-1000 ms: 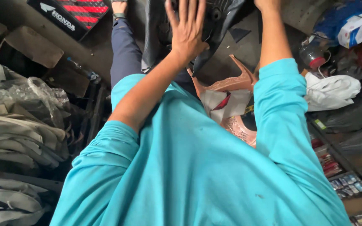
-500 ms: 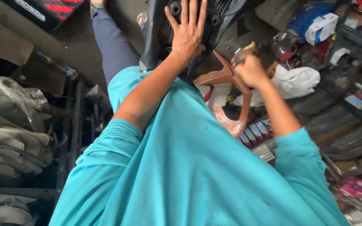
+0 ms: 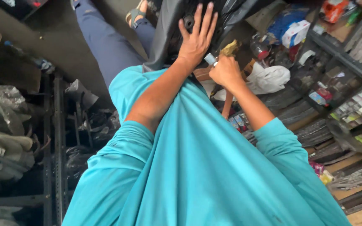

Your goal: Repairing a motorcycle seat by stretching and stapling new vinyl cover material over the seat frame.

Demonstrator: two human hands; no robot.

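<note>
My left hand (image 3: 197, 39) lies flat, fingers spread, on a dark grey plastic panel (image 3: 168, 29) that stands in front of my teal shirt. Just to its right, my right hand (image 3: 226, 72) is closed around a small tool (image 3: 214, 58) with a silver metal tip and a yellowish end, held against the panel's edge. A brownish-pink part (image 3: 228, 102) shows under the right hand, mostly hidden by it.
A leg in blue trousers (image 3: 105, 42) with a sandal (image 3: 135, 14) stretches over the grey floor. A white cloth (image 3: 271, 77) and a blue-and-white box (image 3: 296, 31) lie at the right, near shelves of small packets (image 3: 357, 109). A metal rack (image 3: 57, 138) and plastic-wrapped parts (image 3: 1, 146) stand at the left.
My right hand came down from the top edge, holding the tool, and now sits close beside my left hand. The left hand stayed flat on the panel.
</note>
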